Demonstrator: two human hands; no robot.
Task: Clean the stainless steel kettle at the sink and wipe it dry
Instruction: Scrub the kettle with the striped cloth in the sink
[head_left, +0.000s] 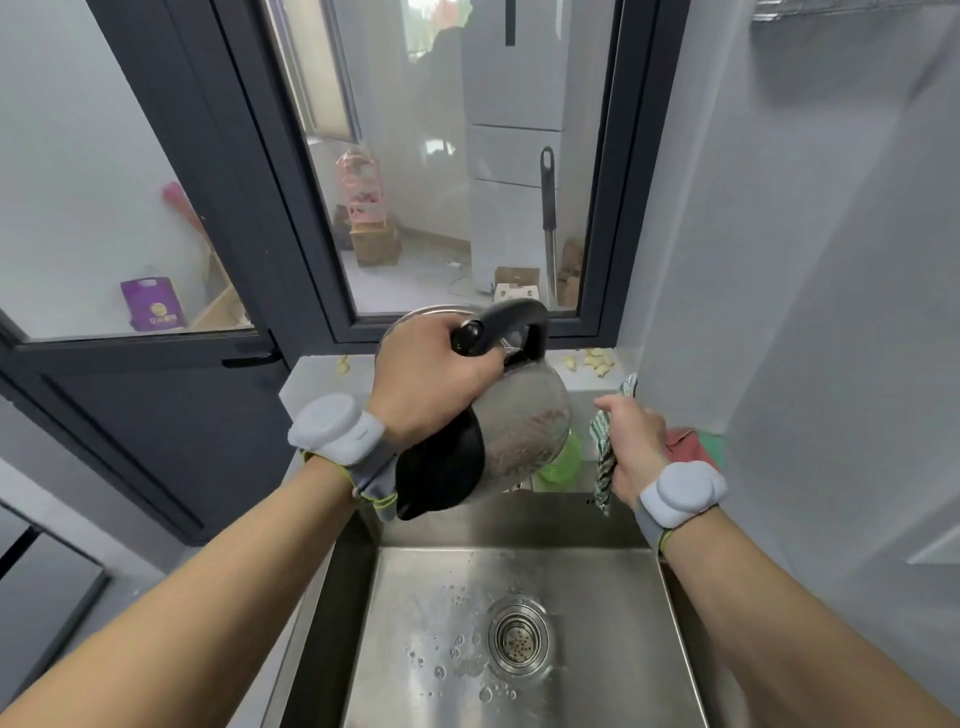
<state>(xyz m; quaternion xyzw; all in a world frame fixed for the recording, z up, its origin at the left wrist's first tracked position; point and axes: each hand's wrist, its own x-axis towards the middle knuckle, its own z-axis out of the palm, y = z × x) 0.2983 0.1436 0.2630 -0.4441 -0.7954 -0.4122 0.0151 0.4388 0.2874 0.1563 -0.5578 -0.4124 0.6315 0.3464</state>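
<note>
Above the wet steel sink (613, 525), the left hand (431, 379) is gripping the tilted stainless kettle (524, 431) while the right hand (631, 441) is clutching a green striped cloth (602, 457), likely about to wipe.

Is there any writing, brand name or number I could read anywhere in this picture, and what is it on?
Nothing here can be read for certain.
Purple bag behind the glass: a round gold emblem with marks below it, too blurred to read.
Kettle, held in the left hand: no visible brand or lettering.
Striped cloth in the right hand: pattern only, no text.
Sink: no markings visible.
</note>
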